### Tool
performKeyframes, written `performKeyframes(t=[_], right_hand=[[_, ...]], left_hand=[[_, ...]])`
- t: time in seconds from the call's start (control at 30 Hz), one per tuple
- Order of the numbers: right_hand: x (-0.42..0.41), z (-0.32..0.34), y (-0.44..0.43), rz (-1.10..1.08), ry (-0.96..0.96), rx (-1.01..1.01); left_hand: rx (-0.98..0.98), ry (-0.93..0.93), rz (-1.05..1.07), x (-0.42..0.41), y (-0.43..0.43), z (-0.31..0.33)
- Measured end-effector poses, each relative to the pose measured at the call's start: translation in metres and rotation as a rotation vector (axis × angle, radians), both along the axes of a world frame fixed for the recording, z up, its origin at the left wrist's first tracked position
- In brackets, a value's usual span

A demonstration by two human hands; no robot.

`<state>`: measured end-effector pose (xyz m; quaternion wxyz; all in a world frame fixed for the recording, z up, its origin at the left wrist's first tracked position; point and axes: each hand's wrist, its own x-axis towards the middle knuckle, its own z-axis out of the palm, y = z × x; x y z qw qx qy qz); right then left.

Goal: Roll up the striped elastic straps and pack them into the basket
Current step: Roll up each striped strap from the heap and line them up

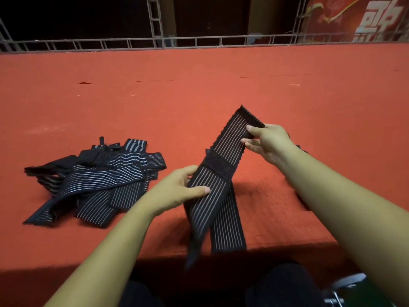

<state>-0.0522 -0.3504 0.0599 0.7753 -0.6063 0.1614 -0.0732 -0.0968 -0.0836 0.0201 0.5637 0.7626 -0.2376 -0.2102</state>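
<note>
We held one strap above the bench, close to its near edge and right of the middle, slanting from low left to high right. Our left hand pinched it at mid-length, thumb across the striped face and fingers curled round its left edge. Our right hand pinched the upper part just below the free top end. The lower tail hung slack past the near edge.

We judged that no roll was begun. To roll it well we would:
- start at one end
- keep both edges flush turn after turn
- hold light, even tension so the elastic neither springs open nor puckers
- try to finish with the fuzzy band where it could catch and hold the roll

The strap was a flat ribbed black weave with thin pale lines running lengthwise and a crimped, slightly frayed top end. The band across it looked like hook-and-loop. A flat strap lay on the bench just behind the held one; whether they were joined we could not tell. The pile of unrolled straps lay tangled toward the near left. The bench wore a matte red felt-like cloth. The basket was not in view.
</note>
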Motion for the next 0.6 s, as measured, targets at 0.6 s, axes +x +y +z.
performKeyframes(t=[0.6], right_hand=[[0.022, -0.003, 0.019, -0.089, -0.266, -0.486]], left_hand=[[0.153, 0.114, 0.010, -0.023, -0.041, -0.100]])
